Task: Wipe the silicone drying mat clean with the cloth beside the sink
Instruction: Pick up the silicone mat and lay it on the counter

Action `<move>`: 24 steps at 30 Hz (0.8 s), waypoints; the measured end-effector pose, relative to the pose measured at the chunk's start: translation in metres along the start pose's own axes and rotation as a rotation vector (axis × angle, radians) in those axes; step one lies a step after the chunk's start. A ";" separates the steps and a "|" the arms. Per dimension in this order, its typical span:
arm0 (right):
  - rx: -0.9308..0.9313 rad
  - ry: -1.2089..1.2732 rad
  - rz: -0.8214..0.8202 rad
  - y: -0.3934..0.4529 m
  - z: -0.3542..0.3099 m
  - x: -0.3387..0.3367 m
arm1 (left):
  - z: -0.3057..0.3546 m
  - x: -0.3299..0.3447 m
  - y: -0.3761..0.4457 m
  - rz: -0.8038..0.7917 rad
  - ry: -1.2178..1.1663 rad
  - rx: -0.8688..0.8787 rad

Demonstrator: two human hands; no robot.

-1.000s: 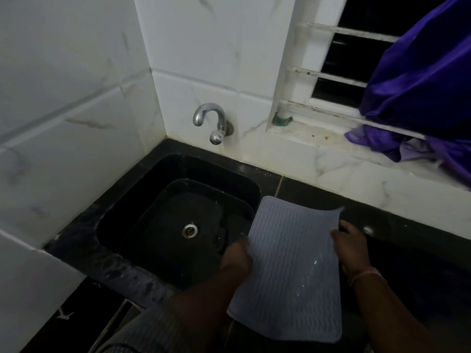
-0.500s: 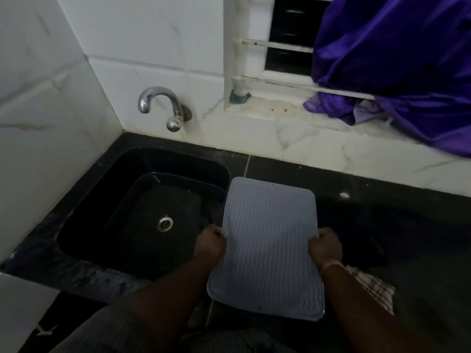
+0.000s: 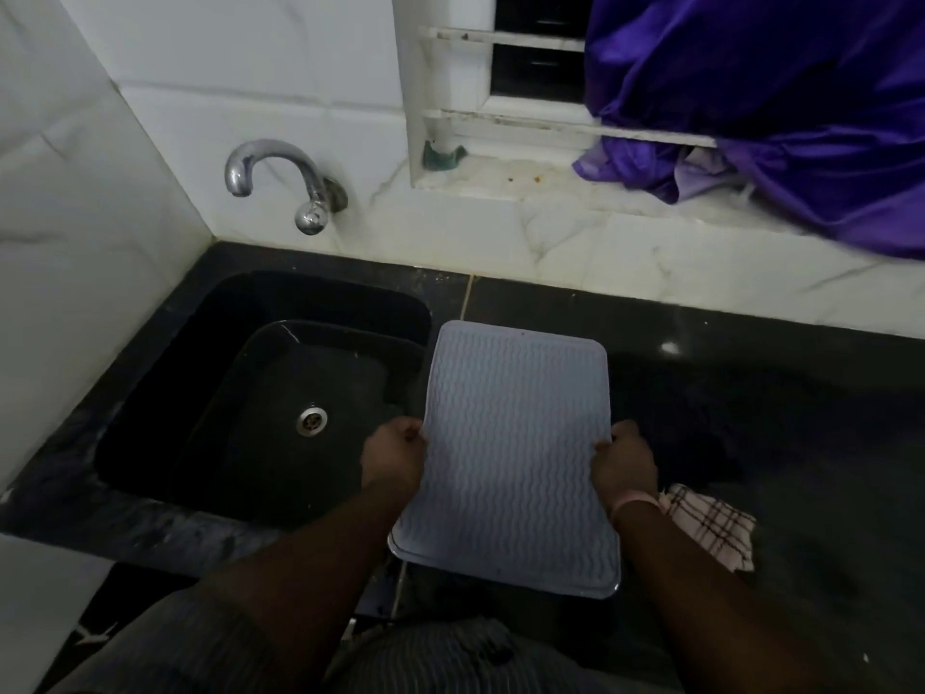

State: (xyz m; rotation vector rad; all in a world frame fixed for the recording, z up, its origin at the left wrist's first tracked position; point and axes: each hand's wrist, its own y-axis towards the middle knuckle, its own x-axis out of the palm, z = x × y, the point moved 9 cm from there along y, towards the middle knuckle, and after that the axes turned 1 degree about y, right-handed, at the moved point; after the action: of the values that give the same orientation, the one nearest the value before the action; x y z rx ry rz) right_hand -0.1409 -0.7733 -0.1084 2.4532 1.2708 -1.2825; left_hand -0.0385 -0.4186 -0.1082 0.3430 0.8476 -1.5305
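Fingers of both hands pinch the mat (image 3: 510,453) at its long edges: left hand (image 3: 395,455) on the sink (image 3: 260,393) side, right hand (image 3: 625,465) on the other. Mat held just right of the sink, over the dark desk (image 3: 801,443); flat on it or hovering, I can't tell. Cloth (image 3: 711,525), checked, lies on the desk just beside my right wrist. My reading of the step: lay the mat fully flat, clear of the sink rim. Keep the left pinning it, free the right for the cloth. Wipe along the wavy ribs, far end toward me.
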 end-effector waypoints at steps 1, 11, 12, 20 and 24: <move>-0.002 -0.004 0.010 -0.001 0.000 -0.001 | -0.001 0.001 0.000 -0.022 0.005 -0.014; -0.047 0.030 0.020 0.001 0.008 -0.011 | -0.006 0.009 -0.002 -0.069 0.125 -0.002; -0.069 0.021 0.021 -0.001 0.006 -0.013 | -0.007 0.009 -0.003 -0.072 0.147 0.007; 0.347 -0.375 0.292 -0.051 0.051 -0.057 | -0.011 -0.003 -0.015 -0.025 0.178 0.130; 0.449 -0.319 0.202 -0.067 0.079 -0.047 | -0.007 0.005 -0.016 -0.092 0.201 0.252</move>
State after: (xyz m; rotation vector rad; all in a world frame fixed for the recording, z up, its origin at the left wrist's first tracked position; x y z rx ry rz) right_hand -0.2531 -0.7934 -0.1069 2.4131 0.6971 -1.9684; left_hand -0.0567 -0.4187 -0.1117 0.6589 0.8356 -1.7137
